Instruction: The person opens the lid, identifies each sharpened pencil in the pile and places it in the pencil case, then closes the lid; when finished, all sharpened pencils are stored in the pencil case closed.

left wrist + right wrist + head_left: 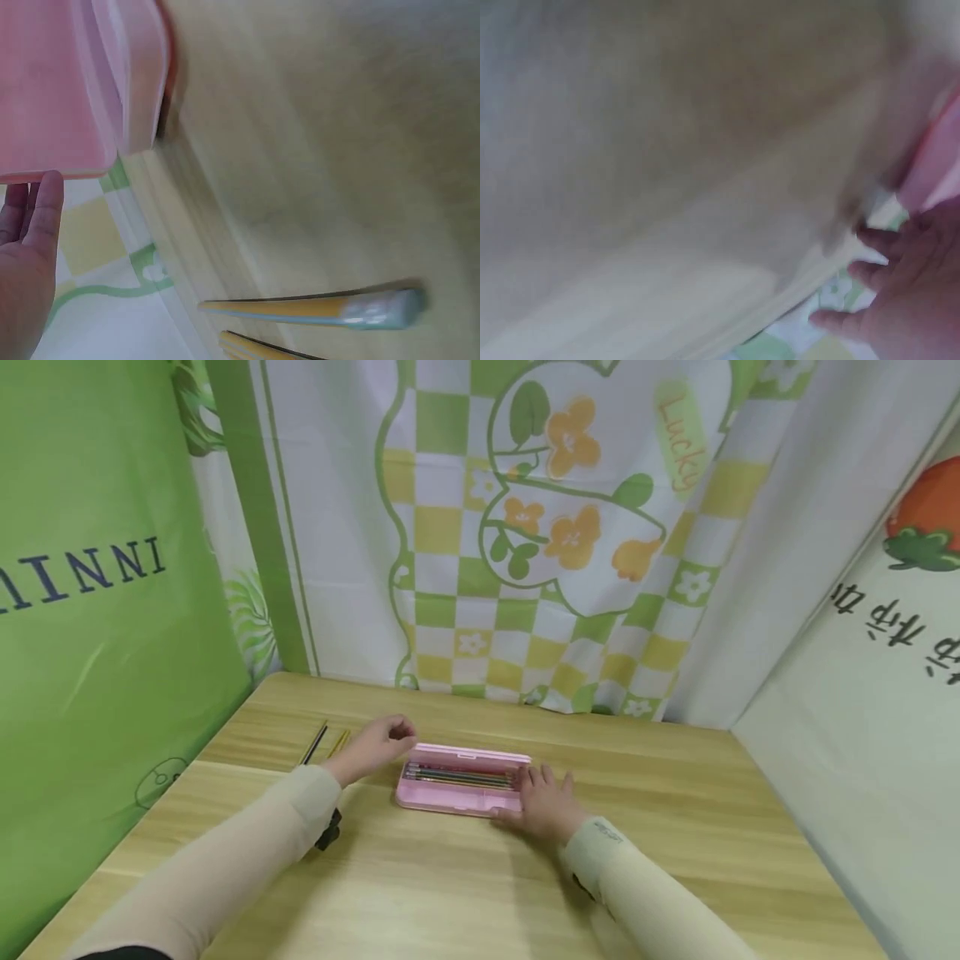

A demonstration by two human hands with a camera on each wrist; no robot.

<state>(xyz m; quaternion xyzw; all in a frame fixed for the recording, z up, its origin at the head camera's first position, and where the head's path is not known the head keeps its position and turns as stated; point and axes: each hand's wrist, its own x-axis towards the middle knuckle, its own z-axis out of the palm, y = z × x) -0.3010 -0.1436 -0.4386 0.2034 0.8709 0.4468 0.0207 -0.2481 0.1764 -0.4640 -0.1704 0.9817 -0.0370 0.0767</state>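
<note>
A pink pencil case (pixel 450 797) lies on the table with its lid (pixel 472 753) raised along the far side. Several pencils (pixel 457 778) lie lengthwise inside it. My left hand (pixel 375 747) is at the lid's left end; in the left wrist view its fingertips (pixel 49 187) meet the lid's edge, fingers nearly straight. At the case's right end rests my right hand (pixel 547 806), fingers spread, the thumb near the front corner. The right wrist view shows these spread fingers (pixel 840 321) beside the pink case wall (pixel 937 165).
Left of the case, a dark pencil (pixel 315 742) and yellow pencils (pixel 340 742) lie on the wooden table (pixel 420 885), partly hidden by my left arm. A small black object (pixel 328 831) shows by the left sleeve. Patterned curtains (pixel 450 543) hang behind the table.
</note>
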